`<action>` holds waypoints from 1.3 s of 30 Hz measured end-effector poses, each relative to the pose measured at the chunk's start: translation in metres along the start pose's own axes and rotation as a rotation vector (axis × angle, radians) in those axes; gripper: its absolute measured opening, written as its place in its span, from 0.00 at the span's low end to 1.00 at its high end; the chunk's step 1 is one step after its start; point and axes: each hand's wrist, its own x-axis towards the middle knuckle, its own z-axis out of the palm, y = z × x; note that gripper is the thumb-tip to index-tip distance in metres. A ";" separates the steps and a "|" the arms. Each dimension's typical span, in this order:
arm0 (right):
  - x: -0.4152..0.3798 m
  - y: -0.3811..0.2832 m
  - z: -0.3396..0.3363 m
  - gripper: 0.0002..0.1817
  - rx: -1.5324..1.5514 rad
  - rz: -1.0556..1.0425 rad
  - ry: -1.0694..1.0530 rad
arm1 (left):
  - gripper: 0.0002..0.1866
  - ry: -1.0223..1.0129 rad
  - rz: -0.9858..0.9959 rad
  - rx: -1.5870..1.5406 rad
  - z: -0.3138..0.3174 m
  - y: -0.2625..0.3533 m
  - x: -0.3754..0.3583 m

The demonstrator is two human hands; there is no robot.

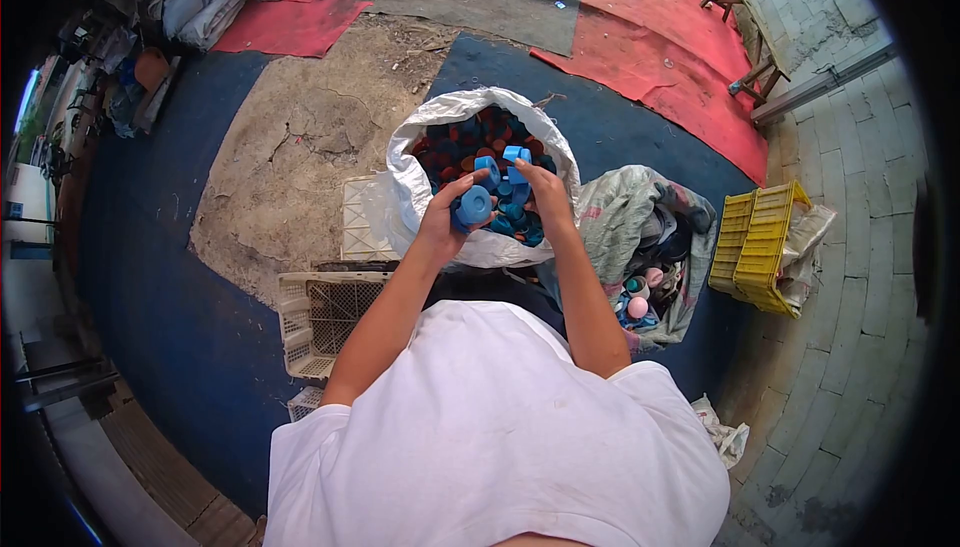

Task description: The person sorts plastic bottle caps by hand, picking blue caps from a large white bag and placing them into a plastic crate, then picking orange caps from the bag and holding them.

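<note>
A white woven sack (405,162) stands in front of me with its mouth rolled open. Plastic bottle caps (470,134) fill it, mostly red, orange, blue and teal. Over the sack's mouth, my left hand (445,215) is closed around blue bottle caps (475,205), the largest one facing up. Beside it, my right hand (548,199) has its fingers curled on more blue caps (517,154), with one at the fingertips. The two hands are close together, and the lower caps between them overlap those in the sack.
Right of the sack, a greyish woven bag (610,209) holds mixed plastic pieces. A yellow crate (735,252) stands by the block wall. At left are beige plastic crates (300,322). Stuffed sacks (205,7) lie at the far left, and a wooden bench (765,72) stands far right.
</note>
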 end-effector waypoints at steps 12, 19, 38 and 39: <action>-0.003 0.005 -0.005 0.40 -0.238 -0.241 0.025 | 0.19 0.032 -0.018 -0.378 -0.011 0.001 0.004; -0.012 -0.004 -0.003 0.42 -0.489 -0.230 0.079 | 0.16 0.043 -0.002 -0.428 -0.019 -0.003 0.007; -0.053 -0.002 0.055 0.47 0.392 -0.447 -0.394 | 0.16 0.086 0.192 -0.312 0.004 0.003 -0.004; -0.055 -0.001 0.062 0.48 0.489 -0.421 -0.376 | 0.16 0.090 0.220 -0.302 0.004 0.001 -0.002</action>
